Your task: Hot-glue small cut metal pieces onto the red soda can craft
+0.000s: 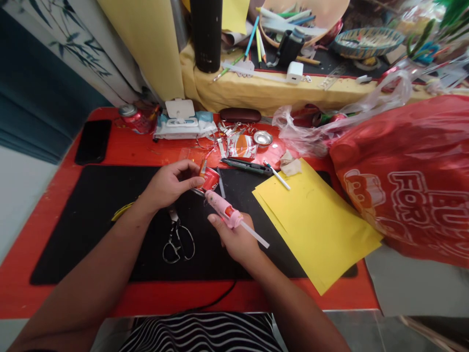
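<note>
Above the red wooden table (154, 298), in the right-hand grip (238, 239), a pink plastic glue gun (220, 205) was clasped; in the left-hand grip (166, 183) a red printed piece (211, 180) was pinched, dangerously burnable fingers (197, 183) being exposed should the silver nozzle (198, 192) slip.

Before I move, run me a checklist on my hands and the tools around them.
1. Pink glue gun gripped in the right hand: ok.
2. Glue stick loaded: ok, a length sticks out of the back.
3. Left hand well clear of the nozzle: not ok, the fingers are close to it.
4. Red piece firmly held: cannot tell; it sits right by those fingers.
5. Scissors put down: ok, on the black mat.
6. Utility knife blade retracted: cannot tell.
</note>
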Demonstrator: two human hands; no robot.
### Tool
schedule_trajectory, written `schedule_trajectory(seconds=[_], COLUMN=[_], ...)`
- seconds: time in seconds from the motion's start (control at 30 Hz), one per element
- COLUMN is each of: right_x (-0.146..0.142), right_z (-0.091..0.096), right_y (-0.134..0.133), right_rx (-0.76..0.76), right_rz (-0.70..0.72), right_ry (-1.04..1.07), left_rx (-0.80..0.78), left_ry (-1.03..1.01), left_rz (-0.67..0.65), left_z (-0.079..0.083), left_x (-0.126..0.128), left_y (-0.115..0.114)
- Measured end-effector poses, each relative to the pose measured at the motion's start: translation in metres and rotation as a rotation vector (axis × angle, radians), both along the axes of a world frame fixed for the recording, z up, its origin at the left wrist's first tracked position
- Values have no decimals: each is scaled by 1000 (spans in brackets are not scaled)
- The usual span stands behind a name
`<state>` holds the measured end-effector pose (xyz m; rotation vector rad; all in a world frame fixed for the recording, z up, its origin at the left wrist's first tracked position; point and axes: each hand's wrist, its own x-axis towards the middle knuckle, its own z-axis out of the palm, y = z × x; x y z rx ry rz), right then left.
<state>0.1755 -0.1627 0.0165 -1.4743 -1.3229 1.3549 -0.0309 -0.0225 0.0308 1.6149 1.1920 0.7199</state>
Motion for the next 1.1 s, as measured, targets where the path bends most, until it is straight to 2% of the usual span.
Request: schedule_trajectory(seconds=[0.23, 1.1], right_x=[-1, -3], right_z=[-2, 0], right_y=[-1, -1], right_rx=[-44, -9], right_rz=[-33, -9], right_ry=[-7, -11], left_rx=[6, 17], left_ry=[17, 7], left_rz=[-2, -3], left_z=[0, 0], left_x=[0, 1], left_y=[0, 0])
